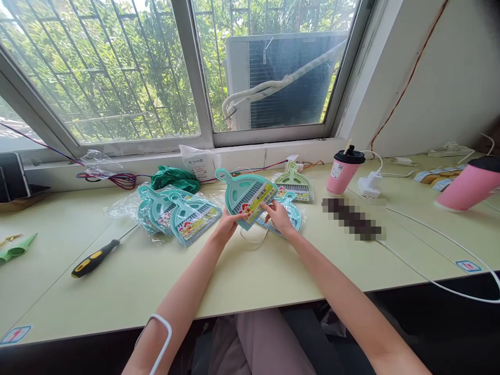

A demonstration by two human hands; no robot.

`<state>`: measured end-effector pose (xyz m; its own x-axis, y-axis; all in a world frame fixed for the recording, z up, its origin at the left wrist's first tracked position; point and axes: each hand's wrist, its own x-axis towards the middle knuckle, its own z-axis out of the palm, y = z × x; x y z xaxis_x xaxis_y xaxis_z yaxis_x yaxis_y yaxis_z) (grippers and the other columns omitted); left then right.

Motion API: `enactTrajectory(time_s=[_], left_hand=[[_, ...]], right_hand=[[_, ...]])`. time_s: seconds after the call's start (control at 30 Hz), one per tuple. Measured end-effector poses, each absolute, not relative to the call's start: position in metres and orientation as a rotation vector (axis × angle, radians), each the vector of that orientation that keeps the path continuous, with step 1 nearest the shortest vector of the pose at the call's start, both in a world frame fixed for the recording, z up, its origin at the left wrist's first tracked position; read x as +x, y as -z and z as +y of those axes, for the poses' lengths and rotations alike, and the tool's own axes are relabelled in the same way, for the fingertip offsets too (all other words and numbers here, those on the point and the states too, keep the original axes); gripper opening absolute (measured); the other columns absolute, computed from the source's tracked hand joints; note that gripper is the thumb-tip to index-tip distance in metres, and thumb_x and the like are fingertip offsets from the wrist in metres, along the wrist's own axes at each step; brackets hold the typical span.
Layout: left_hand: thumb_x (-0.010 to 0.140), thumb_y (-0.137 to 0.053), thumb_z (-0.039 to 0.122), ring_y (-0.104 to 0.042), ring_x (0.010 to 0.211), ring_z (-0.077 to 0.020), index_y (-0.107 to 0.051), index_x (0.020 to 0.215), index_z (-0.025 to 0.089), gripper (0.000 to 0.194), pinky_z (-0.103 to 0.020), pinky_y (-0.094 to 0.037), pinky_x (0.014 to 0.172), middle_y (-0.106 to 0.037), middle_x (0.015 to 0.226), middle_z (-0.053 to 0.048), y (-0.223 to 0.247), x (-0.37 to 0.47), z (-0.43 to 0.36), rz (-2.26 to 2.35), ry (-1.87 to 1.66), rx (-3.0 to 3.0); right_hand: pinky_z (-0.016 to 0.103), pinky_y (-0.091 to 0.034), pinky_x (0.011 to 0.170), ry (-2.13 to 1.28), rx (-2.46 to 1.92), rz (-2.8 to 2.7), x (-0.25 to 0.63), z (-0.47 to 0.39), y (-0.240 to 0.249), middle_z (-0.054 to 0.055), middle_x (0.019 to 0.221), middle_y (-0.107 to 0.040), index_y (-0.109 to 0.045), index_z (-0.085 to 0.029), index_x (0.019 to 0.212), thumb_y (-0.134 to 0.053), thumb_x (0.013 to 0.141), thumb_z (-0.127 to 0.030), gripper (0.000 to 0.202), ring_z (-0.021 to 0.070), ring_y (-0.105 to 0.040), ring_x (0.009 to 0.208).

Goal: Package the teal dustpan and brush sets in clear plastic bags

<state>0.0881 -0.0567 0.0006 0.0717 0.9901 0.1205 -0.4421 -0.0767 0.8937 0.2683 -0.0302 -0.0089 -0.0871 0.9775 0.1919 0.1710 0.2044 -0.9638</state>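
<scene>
Teal dustpan set (247, 197), gripped by left hand (227, 225) and right hand (278, 216), above packaged sets (183, 213), screwdriver (96, 258) aside.

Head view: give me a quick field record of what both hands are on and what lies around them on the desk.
left hand: grips lower edge of a teal dustpan set, lifted off the desk
right hand: pinches the set's paper label from the right
pile to the left: teal sets in clear bags
behind the hands: green set, another teal set partly hidden
screwdriver: lying on the desk, left of the arms
pink cup: upright, lid on, to the right
cables: white, along the right side
</scene>
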Motion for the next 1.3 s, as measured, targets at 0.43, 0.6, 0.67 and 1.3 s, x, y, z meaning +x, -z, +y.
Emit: enactTrajectory(time_s=[0.43,0.6,0.67,1.3], left_hand=[[0.058,-0.077,0.005,-0.066,0.108,-0.0291,-0.051,0.133,0.021,0.081,-0.046,-0.047,0.103,-0.072,0.108,-0.008,-0.0012,0.0883,-0.0572,0.711,-1.358,0.968],[0.065,-0.066,0.008,-0.064,0.111,-0.03,-0.049,0.133,0.019,0.071,-0.05,-0.047,0.102,-0.071,0.109,-0.008,-0.0001,0.0861,-0.056,0.708,-1.347,0.86],[0.062,-0.065,0.006,-0.064,0.111,-0.0304,-0.049,0.133,0.021,0.074,-0.051,-0.047,0.102,-0.071,0.109,-0.007,0.0009,0.0854,-0.0551,0.711,-1.357,0.846],[0.056,-0.075,0.006,-0.062,0.114,-0.0296,-0.051,0.131,0.02,0.08,-0.045,-0.045,0.102,-0.07,0.11,-0.008,-0.0016,0.0832,-0.0547,0.688,-1.333,1.021]], right_hand=[[0.022,-0.043,0.049,-1.305,-1.016,-1.219,0.2666,-0.0333,0.0047,0.004,0.095,-0.072,-0.053,-0.022,0.096,-0.072,0.069,-0.045,0.04,0.0133,-0.067,0.06],[0.021,-0.043,0.051,-1.332,-1.021,-1.159,0.2671,-0.0328,0.0079,0.003,0.097,-0.071,-0.054,-0.022,0.097,-0.072,0.07,-0.046,0.04,0.0112,-0.066,0.059],[0.021,-0.044,0.052,-1.347,-1.043,-1.158,0.2674,-0.0333,0.0075,0.003,0.096,-0.07,-0.056,-0.022,0.096,-0.07,0.072,-0.049,0.038,0.0116,-0.066,0.06],[0.02,-0.043,0.052,-1.512,-1.05,-1.088,0.272,-0.0305,0.0053,0.002,0.091,-0.074,-0.066,-0.021,0.083,-0.072,0.077,-0.032,0.015,0.01,-0.066,0.061]])
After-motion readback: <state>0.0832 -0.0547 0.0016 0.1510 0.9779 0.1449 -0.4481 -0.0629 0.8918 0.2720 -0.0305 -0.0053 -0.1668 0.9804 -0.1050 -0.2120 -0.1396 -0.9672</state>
